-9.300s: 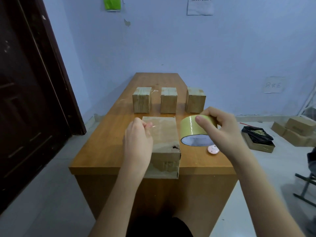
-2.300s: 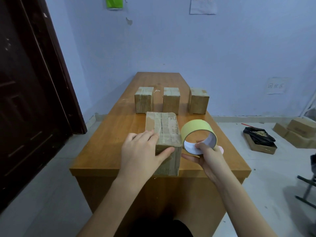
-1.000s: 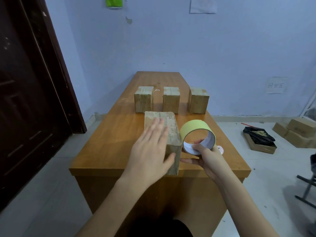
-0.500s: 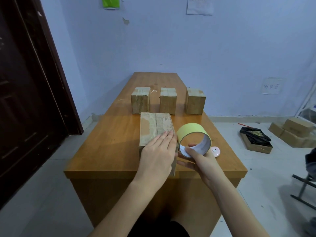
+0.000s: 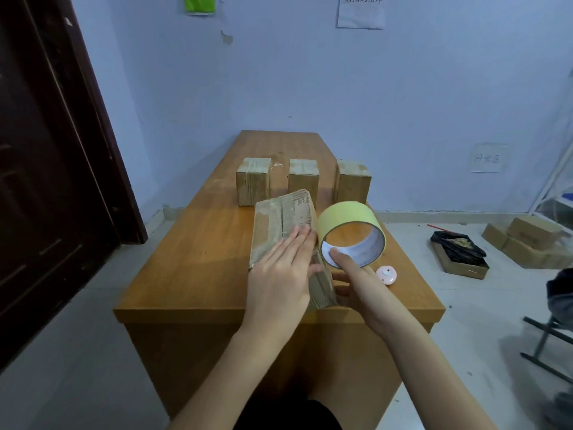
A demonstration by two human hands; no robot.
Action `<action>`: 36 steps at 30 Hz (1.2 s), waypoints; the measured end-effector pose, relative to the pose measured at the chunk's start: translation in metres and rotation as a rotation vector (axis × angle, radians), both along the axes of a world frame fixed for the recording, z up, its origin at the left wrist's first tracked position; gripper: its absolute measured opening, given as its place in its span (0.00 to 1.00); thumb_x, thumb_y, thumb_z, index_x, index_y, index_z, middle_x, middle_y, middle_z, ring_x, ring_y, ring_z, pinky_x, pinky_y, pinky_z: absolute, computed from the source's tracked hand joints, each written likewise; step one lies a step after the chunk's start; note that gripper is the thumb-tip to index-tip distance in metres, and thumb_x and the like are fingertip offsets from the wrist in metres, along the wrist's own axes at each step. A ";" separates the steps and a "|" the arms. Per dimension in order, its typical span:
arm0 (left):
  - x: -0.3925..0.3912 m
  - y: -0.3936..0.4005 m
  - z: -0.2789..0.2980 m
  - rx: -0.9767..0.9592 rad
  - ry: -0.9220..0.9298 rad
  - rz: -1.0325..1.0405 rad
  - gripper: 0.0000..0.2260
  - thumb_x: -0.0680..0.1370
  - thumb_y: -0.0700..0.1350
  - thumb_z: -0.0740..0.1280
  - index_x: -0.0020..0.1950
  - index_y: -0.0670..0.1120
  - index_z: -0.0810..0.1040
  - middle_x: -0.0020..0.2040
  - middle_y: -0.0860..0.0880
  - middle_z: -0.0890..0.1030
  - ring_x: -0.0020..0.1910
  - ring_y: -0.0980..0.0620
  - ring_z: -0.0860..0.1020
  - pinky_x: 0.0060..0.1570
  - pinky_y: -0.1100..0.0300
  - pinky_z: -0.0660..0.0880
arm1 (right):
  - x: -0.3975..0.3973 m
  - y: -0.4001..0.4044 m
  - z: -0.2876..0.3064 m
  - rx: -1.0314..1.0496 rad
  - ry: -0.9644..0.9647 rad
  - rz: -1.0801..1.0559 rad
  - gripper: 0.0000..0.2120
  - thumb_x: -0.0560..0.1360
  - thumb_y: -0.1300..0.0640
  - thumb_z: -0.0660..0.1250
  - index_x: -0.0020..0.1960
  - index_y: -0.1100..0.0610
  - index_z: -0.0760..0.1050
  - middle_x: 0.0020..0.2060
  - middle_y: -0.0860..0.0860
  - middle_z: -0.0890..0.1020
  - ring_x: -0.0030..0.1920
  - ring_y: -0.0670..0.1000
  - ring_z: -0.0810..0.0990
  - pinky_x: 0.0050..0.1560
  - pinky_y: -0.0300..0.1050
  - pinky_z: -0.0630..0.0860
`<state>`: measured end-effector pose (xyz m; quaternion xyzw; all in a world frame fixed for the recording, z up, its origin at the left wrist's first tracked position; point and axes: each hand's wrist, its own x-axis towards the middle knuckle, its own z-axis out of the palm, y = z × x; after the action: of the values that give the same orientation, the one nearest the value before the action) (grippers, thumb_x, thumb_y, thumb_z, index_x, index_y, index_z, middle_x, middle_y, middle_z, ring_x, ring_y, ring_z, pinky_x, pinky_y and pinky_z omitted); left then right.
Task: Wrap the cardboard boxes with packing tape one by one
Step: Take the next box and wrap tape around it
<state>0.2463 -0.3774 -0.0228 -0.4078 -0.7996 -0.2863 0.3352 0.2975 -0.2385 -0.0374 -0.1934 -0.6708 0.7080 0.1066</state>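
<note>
A small pink round object (image 5: 386,274) is lying on the wooden table (image 5: 192,259) near its right edge. A dark door (image 5: 52,169) is standing at the left. Papers (image 5: 360,10) and a green sheet (image 5: 200,4) are hanging on the blue wall. A black bag (image 5: 459,248) is sitting in a tray on the floor.

Soft, even indoor light fills the room, casting only faint shadows behind the small cardboard boxes (image 5: 304,180) on the long orange-brown wooden table (image 5: 201,243). Wide-angle distortion bends the dark brown door (image 5: 46,150); edges look slightly soft.
</note>
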 end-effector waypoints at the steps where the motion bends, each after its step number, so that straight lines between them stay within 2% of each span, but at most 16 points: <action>1: 0.000 0.000 -0.001 0.015 -0.010 0.000 0.20 0.70 0.43 0.74 0.60 0.40 0.79 0.58 0.45 0.80 0.58 0.48 0.78 0.53 0.51 0.76 | 0.001 0.000 0.001 0.027 0.022 -0.003 0.17 0.75 0.40 0.63 0.58 0.47 0.77 0.46 0.48 0.86 0.45 0.50 0.85 0.42 0.43 0.80; 5: 0.000 -0.002 -0.004 0.067 -0.068 -0.010 0.20 0.73 0.46 0.69 0.63 0.40 0.77 0.60 0.45 0.79 0.60 0.48 0.77 0.54 0.52 0.74 | 0.002 0.002 0.007 0.101 0.078 -0.018 0.07 0.78 0.47 0.63 0.53 0.47 0.77 0.43 0.46 0.86 0.41 0.50 0.85 0.38 0.43 0.81; 7: -0.001 -0.004 -0.005 0.102 -0.129 -0.014 0.20 0.74 0.46 0.67 0.65 0.41 0.75 0.62 0.46 0.77 0.61 0.48 0.76 0.54 0.51 0.75 | 0.002 0.005 0.011 0.090 0.087 -0.071 0.05 0.79 0.54 0.63 0.51 0.51 0.77 0.39 0.47 0.86 0.37 0.51 0.84 0.34 0.43 0.81; 11: -0.006 -0.008 -0.006 0.206 -0.301 -0.036 0.22 0.75 0.45 0.67 0.69 0.46 0.70 0.66 0.49 0.74 0.64 0.49 0.73 0.57 0.50 0.74 | 0.000 0.008 0.018 0.104 0.061 -0.156 0.06 0.79 0.64 0.58 0.48 0.60 0.74 0.40 0.55 0.79 0.37 0.54 0.78 0.31 0.42 0.80; 14: -0.006 -0.012 -0.009 0.281 -0.431 -0.079 0.23 0.76 0.47 0.64 0.71 0.48 0.68 0.68 0.51 0.72 0.66 0.52 0.71 0.60 0.54 0.73 | -0.002 0.008 0.025 0.221 0.028 -0.157 0.07 0.79 0.62 0.56 0.54 0.63 0.70 0.44 0.57 0.75 0.41 0.54 0.75 0.35 0.46 0.80; 16: -0.006 -0.016 -0.010 0.300 -0.520 -0.098 0.25 0.76 0.52 0.60 0.72 0.50 0.66 0.68 0.53 0.71 0.67 0.54 0.69 0.61 0.58 0.71 | -0.004 0.009 0.033 0.379 -0.017 -0.123 0.06 0.80 0.59 0.56 0.56 0.57 0.67 0.45 0.56 0.74 0.43 0.53 0.73 0.42 0.52 0.81; 18: -0.009 -0.022 -0.013 0.289 -0.572 -0.098 0.26 0.76 0.53 0.60 0.73 0.50 0.63 0.70 0.54 0.69 0.67 0.56 0.67 0.61 0.60 0.69 | -0.007 0.007 0.041 0.514 -0.042 -0.065 0.05 0.81 0.56 0.55 0.56 0.54 0.66 0.41 0.55 0.72 0.39 0.51 0.72 0.40 0.51 0.77; 21: -0.014 -0.031 -0.016 0.226 -0.525 -0.054 0.26 0.78 0.49 0.63 0.74 0.50 0.60 0.72 0.56 0.64 0.69 0.61 0.59 0.64 0.62 0.62 | -0.013 0.001 0.046 0.651 -0.039 -0.001 0.04 0.81 0.55 0.55 0.52 0.55 0.65 0.35 0.51 0.70 0.32 0.46 0.69 0.31 0.40 0.68; 23: -0.017 -0.036 -0.016 0.156 -0.417 -0.034 0.26 0.78 0.46 0.64 0.74 0.47 0.60 0.72 0.57 0.60 0.71 0.59 0.56 0.69 0.59 0.55 | -0.018 -0.004 0.047 0.717 -0.029 0.020 0.05 0.81 0.54 0.56 0.47 0.51 0.64 0.32 0.50 0.70 0.29 0.45 0.67 0.25 0.35 0.64; 26: -0.018 -0.038 -0.017 -0.003 -0.249 0.001 0.24 0.78 0.46 0.65 0.73 0.42 0.64 0.72 0.51 0.62 0.71 0.57 0.54 0.70 0.57 0.45 | -0.024 -0.010 0.048 0.796 -0.031 0.053 0.08 0.81 0.53 0.56 0.43 0.48 0.61 0.33 0.49 0.71 0.28 0.44 0.67 0.20 0.29 0.61; 30: -0.020 -0.040 -0.020 -0.074 -0.201 0.091 0.24 0.77 0.49 0.66 0.69 0.40 0.69 0.70 0.44 0.68 0.70 0.54 0.56 0.69 0.51 0.49 | -0.028 -0.014 0.049 0.837 -0.066 0.078 0.03 0.81 0.52 0.55 0.50 0.52 0.63 0.37 0.49 0.73 0.32 0.45 0.71 0.24 0.32 0.66; 33: -0.022 -0.042 -0.021 -0.107 -0.196 0.097 0.25 0.77 0.52 0.65 0.69 0.40 0.69 0.70 0.43 0.69 0.72 0.50 0.60 0.70 0.52 0.52 | -0.031 -0.018 0.048 0.946 -0.123 0.064 0.10 0.79 0.48 0.60 0.53 0.52 0.62 0.41 0.49 0.72 0.36 0.45 0.72 0.27 0.32 0.66; 36: -0.023 -0.046 -0.023 -0.125 -0.205 0.098 0.25 0.77 0.54 0.62 0.69 0.40 0.69 0.70 0.43 0.69 0.72 0.48 0.63 0.71 0.54 0.53 | -0.035 -0.022 0.046 1.255 -0.234 -0.033 0.20 0.74 0.39 0.63 0.55 0.52 0.63 0.45 0.49 0.70 0.44 0.49 0.71 0.36 0.39 0.66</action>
<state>0.2231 -0.4235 -0.0461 -0.3570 -0.8650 -0.2594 0.2390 0.2620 -0.2603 0.0089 -0.1806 -0.9620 0.1530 0.1362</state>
